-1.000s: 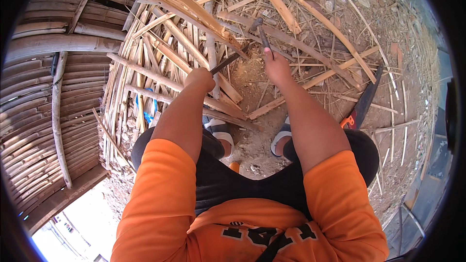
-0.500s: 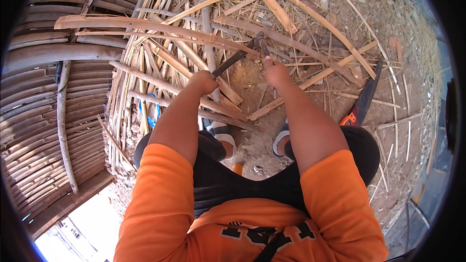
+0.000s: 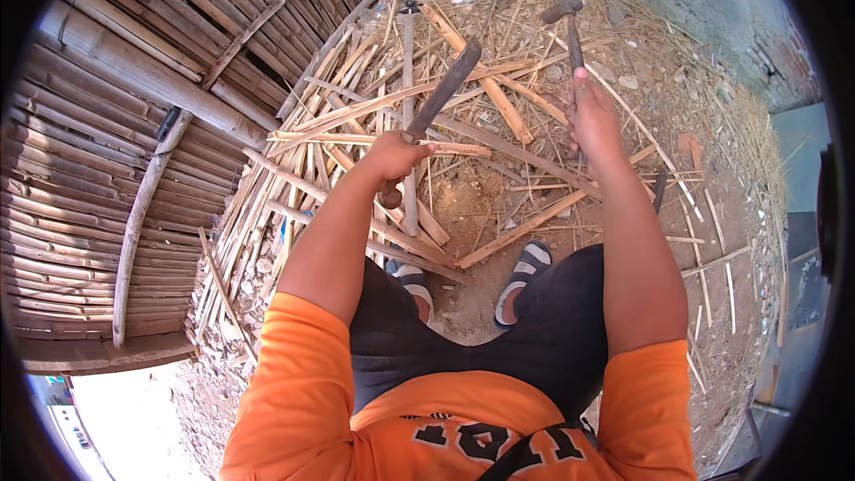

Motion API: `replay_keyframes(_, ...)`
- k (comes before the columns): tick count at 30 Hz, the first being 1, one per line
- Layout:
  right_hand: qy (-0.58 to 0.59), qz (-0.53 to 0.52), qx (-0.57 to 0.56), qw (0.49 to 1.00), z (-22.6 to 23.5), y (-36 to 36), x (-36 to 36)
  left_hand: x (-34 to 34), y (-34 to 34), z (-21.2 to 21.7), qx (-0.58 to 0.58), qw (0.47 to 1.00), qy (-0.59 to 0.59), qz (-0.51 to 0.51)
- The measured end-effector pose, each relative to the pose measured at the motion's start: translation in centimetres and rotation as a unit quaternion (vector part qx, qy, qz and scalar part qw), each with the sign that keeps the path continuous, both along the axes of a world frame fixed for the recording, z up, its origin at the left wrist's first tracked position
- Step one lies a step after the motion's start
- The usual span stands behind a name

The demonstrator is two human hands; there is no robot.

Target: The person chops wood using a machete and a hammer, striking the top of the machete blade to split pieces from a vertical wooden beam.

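My left hand [image 3: 392, 158] is closed around the wooden handle of a machete [image 3: 450, 89]. Its dark, broad blade points up and away, with a curved tip, over the bamboo pile. In my right hand [image 3: 595, 125] is a hammer [image 3: 562, 8], gripped by its handle and held upright, its metal head at the far end. The two tools are well apart. Below the machete, split bamboo strips [image 3: 383, 139] lie across one another; neither tool visibly touches them.
A bamboo-slat wall [image 3: 80, 178] rises on the left. Dry straw and scraps cover the dirt ground [image 3: 463, 187] ahead. Past my right forearm a dark saw blade [image 3: 660, 189] shows in part. My sandaled feet [image 3: 524, 281] stand near the crossed strips.
Both hands have moved apart, the right one going right with the hammer. The machete blade has left the bamboo strip's end and points upward. That raised strip is now down on the pile.
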State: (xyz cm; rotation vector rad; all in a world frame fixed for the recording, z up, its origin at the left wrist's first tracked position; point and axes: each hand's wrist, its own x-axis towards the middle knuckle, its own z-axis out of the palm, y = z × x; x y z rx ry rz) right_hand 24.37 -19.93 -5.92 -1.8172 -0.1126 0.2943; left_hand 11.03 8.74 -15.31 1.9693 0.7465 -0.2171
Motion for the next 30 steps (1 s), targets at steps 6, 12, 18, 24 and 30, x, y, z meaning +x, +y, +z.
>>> replay_keyframes(6, 0.011, -0.019, 0.074, 0.997, -0.2, -5.0, -3.4, -7.9, 3.8, 7.1, -0.049, 0.992, -0.048, 0.106)
replay_keyframes(12, 0.066, -0.04, 0.138, 0.987, 0.0, -5.7, -2.7, -24.5, 9.3, 6.9, 0.079, 0.955, -0.083, 0.273)
replay_keyframes(18, 0.104, -0.044, 0.236, 0.965, 0.0, -6.5, -1.6, -42.4, 6.3, -4.9, 0.075, 0.895, 0.064, 0.436)
replay_keyframes(24, 0.14, -0.029, 0.278, 0.95, -0.4, -6.9, -1.1, -52.9, -2.7, -17.4, -0.04, 0.84, 0.186, 0.509)
replay_keyframes(30, 0.178, -0.051, 0.313, 0.931, -1.8, -5.6, -0.5, -57.8, -7.6, -20.3, -0.009, 0.853, 0.336, 0.399)
